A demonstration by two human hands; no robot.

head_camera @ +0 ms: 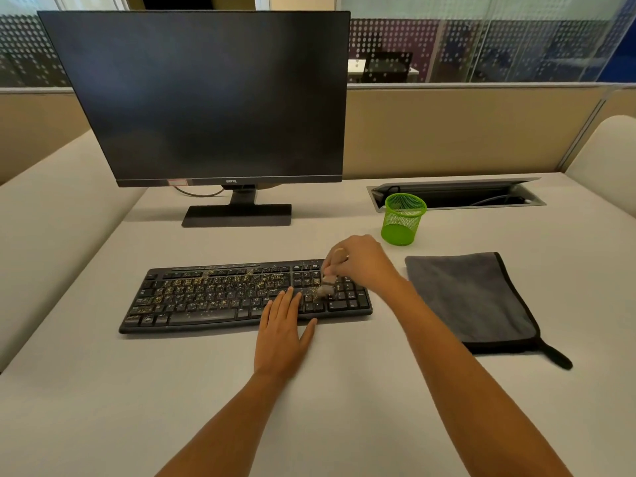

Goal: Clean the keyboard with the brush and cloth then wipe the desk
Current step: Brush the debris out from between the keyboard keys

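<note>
A small wooden-handled brush (329, 284) touches the right-hand keys of a crumb-strewn black plastic keyboard (206, 297) on a pale surface (172, 390).
Right hand (361, 263) fingers curl round the brush; left hand (282, 335) lies flat, fingers together, on the keyboard's front edge. A folded grey cloth (471, 301) lies to the right.

The right hand (361, 261) grips a brush (329, 277), bristles down on the keyboard (213, 297) by the number pad. The left hand (284, 325) lies flat on the keyboard's near edge, just left of the bristles. Crumbs speckle keys left of both hands. A cloth (471, 301) lies on the desk (103, 390) right of the right hand, a green cup (402, 220) just beyond it.
</note>
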